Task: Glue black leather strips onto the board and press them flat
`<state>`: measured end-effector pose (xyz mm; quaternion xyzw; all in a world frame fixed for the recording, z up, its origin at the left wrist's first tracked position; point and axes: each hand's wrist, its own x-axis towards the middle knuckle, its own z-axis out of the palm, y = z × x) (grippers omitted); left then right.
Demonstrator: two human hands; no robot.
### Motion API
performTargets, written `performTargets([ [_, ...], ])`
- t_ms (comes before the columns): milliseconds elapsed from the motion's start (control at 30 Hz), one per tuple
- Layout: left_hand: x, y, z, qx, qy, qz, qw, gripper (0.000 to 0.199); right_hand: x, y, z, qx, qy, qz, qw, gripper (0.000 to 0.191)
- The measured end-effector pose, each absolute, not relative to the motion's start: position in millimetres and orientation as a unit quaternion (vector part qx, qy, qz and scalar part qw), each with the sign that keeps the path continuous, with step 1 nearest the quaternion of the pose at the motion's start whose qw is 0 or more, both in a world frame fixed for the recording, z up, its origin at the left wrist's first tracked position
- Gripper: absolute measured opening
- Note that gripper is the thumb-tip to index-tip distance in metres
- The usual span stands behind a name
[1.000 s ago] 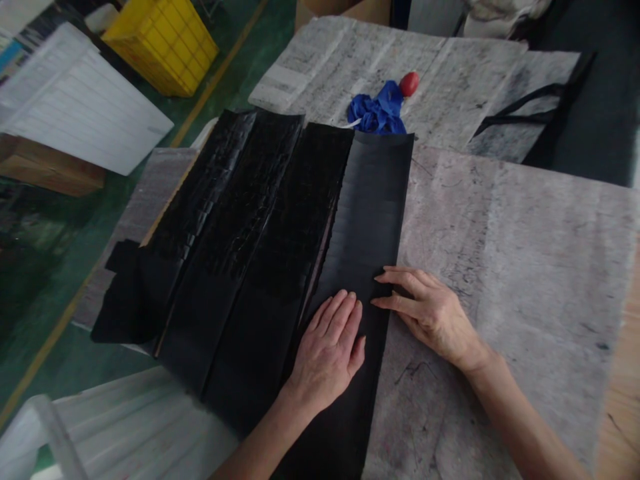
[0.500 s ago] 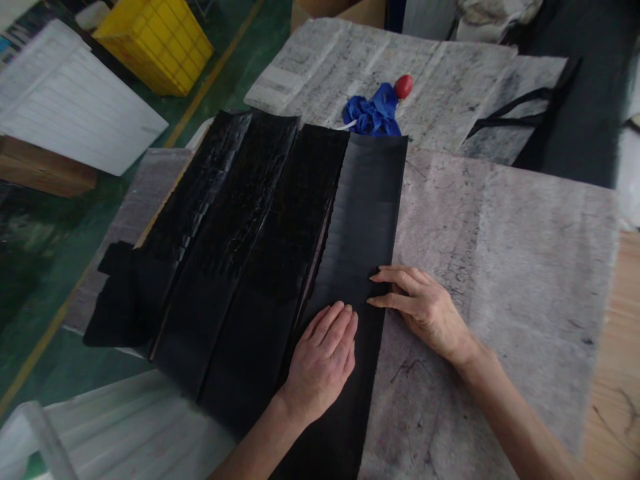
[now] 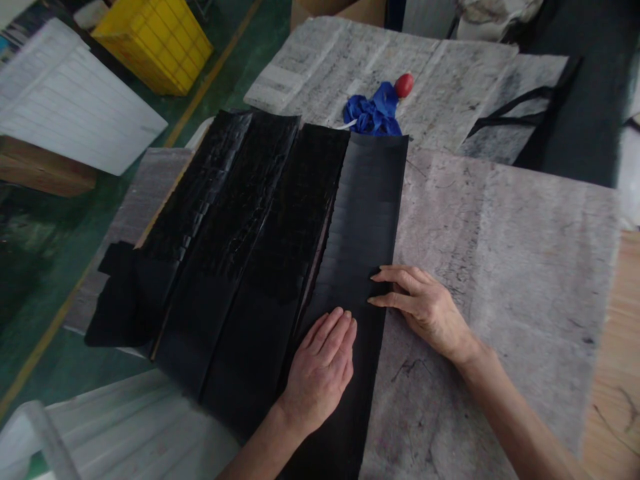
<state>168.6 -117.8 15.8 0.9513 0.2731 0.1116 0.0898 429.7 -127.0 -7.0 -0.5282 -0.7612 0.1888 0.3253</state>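
A long matte black strip [image 3: 367, 193] of sheet material lies lengthwise, the rightmost of several black strips side by side. My left hand [image 3: 323, 370] rests flat on it, fingers outstretched and close together. At the strip's right edge, my right hand [image 3: 425, 307] touches its surface with fingertips apart, holding nothing. To the left, the other black strips [image 3: 260, 267] look glossy and wet in their upper parts and duller below. A narrow gap shows between the matte strip and its neighbour. Black pieces [image 3: 117, 300] lie at the lower left of the strips.
Under the strips is a stained grey board [image 3: 510, 267]. Farther back lie a crumpled blue cloth [image 3: 375, 110] and a red ball-like object [image 3: 404, 85]. White bin [image 3: 75, 100], yellow crate [image 3: 155, 43] and cardboard box [image 3: 47, 167] stand left; a white container [image 3: 130, 427] is at lower left.
My left hand has slid very slightly down and to the left on the matte strip. My right hand and the strips look unmoved.
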Motion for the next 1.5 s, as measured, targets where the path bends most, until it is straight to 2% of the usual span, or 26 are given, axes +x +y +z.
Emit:
performTargets([
  [1500, 168.5, -119.8, 17.7, 0.944, 0.287, 0.139, 0.087, 0.041, 428.9, -126.9, -5.9, -0.535, -0.755, 0.194, 0.326, 0.035],
])
